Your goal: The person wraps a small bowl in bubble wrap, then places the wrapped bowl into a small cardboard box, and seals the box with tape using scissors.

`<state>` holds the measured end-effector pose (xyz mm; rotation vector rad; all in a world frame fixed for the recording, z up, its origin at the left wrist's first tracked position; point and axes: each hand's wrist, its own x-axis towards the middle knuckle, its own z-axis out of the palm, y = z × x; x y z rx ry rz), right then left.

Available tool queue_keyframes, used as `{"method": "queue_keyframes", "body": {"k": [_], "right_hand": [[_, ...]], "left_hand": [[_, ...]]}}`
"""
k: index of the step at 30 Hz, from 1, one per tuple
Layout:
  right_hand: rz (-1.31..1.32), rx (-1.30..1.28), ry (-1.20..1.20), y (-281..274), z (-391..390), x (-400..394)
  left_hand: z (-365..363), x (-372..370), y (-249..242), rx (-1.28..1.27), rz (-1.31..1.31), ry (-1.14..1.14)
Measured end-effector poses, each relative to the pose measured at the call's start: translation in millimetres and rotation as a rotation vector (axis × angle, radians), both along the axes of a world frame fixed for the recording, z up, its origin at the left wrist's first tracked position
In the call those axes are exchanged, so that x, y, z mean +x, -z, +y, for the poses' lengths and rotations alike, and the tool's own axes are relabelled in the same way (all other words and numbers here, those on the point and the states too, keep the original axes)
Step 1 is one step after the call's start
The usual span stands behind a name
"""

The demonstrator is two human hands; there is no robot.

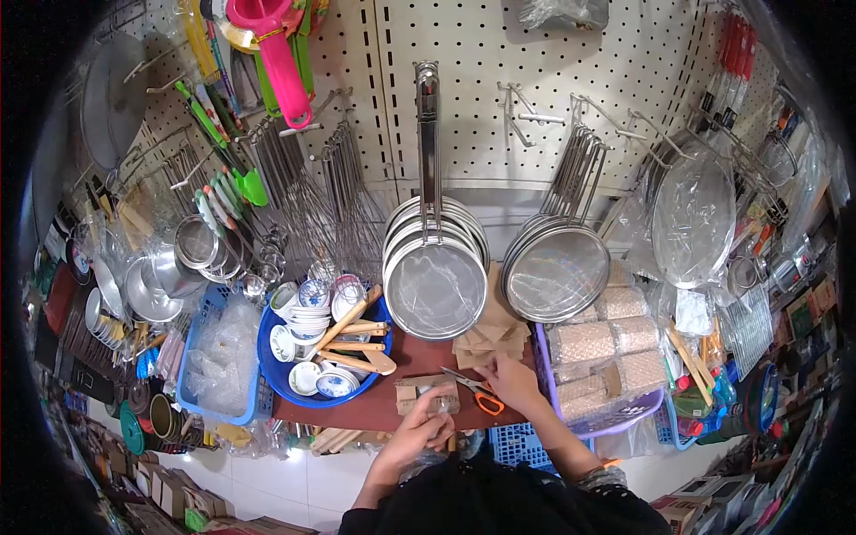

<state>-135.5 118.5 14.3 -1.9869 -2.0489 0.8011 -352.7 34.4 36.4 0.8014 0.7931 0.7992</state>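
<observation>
On the reddish-brown tabletop, my left hand is raised beside a small cardboard-and-clear-plastic packet. Its index finger is stretched out and the other fingers are partly bent, with nothing visible in them. My right hand reaches to the near edge of a loose pile of brown paper pieces. Its fingertips are drawn together at the paper; whether they grip a piece is too small to make out. Scissors with orange handles lie between my hands, blades slightly apart.
Left on the table, a blue bowl holds small dishes and wooden-handled tools beside a light-blue basket of clear plastic. A purple basket holds wrapped bundles at right. Strainers hang low from the pegboard above the table.
</observation>
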Motion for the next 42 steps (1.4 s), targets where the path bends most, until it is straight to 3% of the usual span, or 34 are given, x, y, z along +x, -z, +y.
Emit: {"method": "queue_keyframes", "body": {"k": [2,5,6,11,17,23,30,33,36,42], "right_hand": [[-0.210,-0.151,-0.029,90.8,-1.9,17.3],[-0.422,-0.140,-0.037,130.1,-34.2,16.6],[-0.387,-0.122,-0.042,139.1,-38.4,19.1],[-0.392,-0.064,-0.179,136.7,-38.0,29.7],[-0.417,-0.130,-0.210,150.0,-28.9,27.5],[-0.116,-0.363,-0.229,102.4,-12.0,45.4],[0.074,-0.070,-0.141,40.2,-30.8,59.3],[0.248,0.060,-0.087,39.1,-29.3,61.9],[0.342,0.064,-0.126,4.2,-29.6,47.1],[0.219,0.142,-0.399,-21.2,-21.9,22.1]], "left_hand": [[2.1,-3.3,-1.0,-0.007,-0.021,-0.044],[4.8,-9.9,-6.0,-0.072,-0.113,-0.092],[5.4,-10.2,-8.6,-0.059,-0.111,-0.111],[10.6,-17.0,9.1,0.078,-0.180,-0.097],[11.6,-19.1,3.5,0.148,-0.087,-0.046],[9.2,-25.3,-1.6,0.164,-0.101,-0.036],[8.3,-34.2,-0.4,0.154,-0.135,-0.043],[9.5,-38.0,-1.9,0.148,-0.141,-0.037],[11.4,-40.7,-1.5,0.146,-0.148,-0.028],[12.7,-46.3,-3.9,0.132,-0.155,-0.025]]}}
